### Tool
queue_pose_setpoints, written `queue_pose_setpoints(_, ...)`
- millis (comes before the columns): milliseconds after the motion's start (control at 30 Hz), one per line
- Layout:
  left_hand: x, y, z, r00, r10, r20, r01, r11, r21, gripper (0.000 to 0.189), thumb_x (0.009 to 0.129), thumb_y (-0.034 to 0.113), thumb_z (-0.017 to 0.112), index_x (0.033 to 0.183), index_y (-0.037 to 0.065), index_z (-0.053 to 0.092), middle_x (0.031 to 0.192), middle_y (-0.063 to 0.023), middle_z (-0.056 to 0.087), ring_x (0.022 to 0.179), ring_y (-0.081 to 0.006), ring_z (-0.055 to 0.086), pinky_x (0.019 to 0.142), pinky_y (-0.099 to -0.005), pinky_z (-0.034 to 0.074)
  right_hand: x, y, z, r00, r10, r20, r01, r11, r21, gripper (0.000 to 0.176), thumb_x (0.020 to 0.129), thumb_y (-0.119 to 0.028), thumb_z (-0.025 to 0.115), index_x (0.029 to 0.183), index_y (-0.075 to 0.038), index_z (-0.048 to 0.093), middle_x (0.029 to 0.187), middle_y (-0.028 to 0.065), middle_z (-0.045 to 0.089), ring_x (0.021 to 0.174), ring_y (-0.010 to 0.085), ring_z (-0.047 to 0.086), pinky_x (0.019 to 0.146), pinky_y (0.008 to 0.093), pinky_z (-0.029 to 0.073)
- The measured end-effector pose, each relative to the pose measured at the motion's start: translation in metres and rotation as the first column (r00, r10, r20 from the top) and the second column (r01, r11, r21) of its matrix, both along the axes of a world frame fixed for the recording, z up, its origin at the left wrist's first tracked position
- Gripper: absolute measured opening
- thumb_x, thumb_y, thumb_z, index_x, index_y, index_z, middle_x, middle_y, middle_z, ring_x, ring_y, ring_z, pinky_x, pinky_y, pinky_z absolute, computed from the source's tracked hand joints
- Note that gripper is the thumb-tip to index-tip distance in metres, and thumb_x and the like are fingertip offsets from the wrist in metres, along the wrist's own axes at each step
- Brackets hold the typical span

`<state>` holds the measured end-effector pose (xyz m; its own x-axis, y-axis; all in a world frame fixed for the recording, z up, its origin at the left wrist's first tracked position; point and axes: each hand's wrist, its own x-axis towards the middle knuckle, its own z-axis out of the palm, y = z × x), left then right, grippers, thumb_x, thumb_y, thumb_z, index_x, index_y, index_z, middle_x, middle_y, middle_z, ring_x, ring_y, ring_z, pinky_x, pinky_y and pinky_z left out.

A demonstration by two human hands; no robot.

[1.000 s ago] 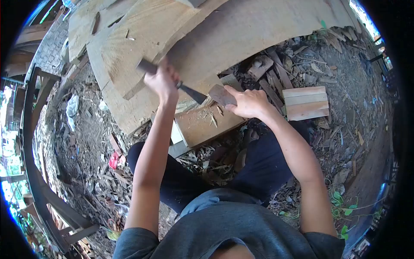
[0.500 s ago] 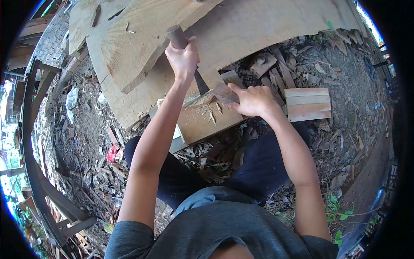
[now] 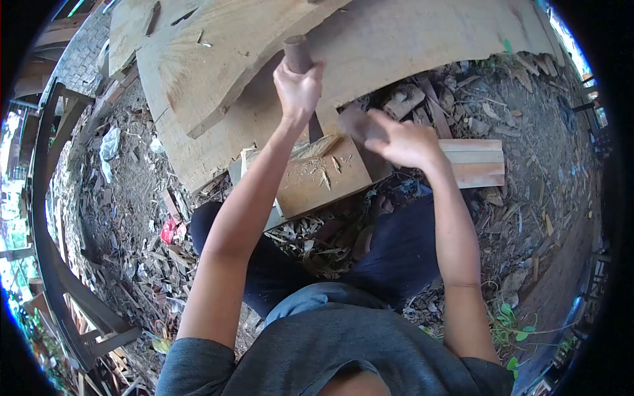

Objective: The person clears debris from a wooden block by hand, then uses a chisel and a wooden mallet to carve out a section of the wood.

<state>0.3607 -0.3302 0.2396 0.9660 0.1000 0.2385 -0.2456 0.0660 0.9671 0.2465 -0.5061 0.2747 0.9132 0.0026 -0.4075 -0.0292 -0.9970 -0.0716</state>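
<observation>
My left hand (image 3: 298, 92) is closed around the wooden handle of a chisel (image 3: 298, 54). The chisel's dark blade points down, its tip at the upper edge of a small wooden board (image 3: 328, 179). Wood chips and splinters lie on that board, and a gouged strip runs along its upper side. My right hand (image 3: 406, 142), to the right of the blade, grips a brown wooden block (image 3: 360, 124), smeared by motion.
Large wooden slabs (image 3: 218, 63) lie beyond the board. To the right is a stack of light wood strips (image 3: 472, 163). Scraps and chips litter the dirt floor around my legs. A dark wooden frame (image 3: 49, 218) stands at left.
My left hand has shifted right with the chisel, which now stands more upright. My right hand and the block have moved slightly right and up.
</observation>
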Motion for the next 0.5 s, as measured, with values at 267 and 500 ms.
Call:
queue_pose_setpoints(267, -0.008, 0.000, -0.007, 1.000, -0.009, 0.007, 0.009, 0.998, 0.054, 0.024, 0.071, 0.014, 0.070, 0.071, 0.001, 0.050, 0.064, -0.0033, 0.052, 0.062, -0.0115, 0.048, 0.061, -0.0306, 0.044, 0.011, 0.024, 0.067, 0.632, -0.246, 0.735, -0.381, 0.727, 0.571, 0.067, 0.091, -0.052, 0.052, 0.148, -0.021, 0.032, 0.124, 0.0174, 0.060, 0.109, 0.0337, 0.062, 0.085, 0.0427, 0.051)
queue_pose_setpoints(500, -0.022, -0.009, 0.001, 0.973, -0.001, 0.230, 0.043, 0.983, -0.178, 0.021, 0.071, 0.012, 0.067, 0.072, 0.000, 0.050, 0.064, -0.0058, 0.053, 0.061, -0.0126, 0.046, 0.061, -0.0328, 0.045, 0.017, 0.052, 0.106, 0.850, 0.088, 0.520, -0.244, 0.940, 0.240, 0.065, 0.090, -0.052, 0.054, 0.144, -0.020, 0.040, 0.070, 0.0119, 0.067, 0.068, 0.0298, 0.069, 0.063, 0.0437, 0.053)
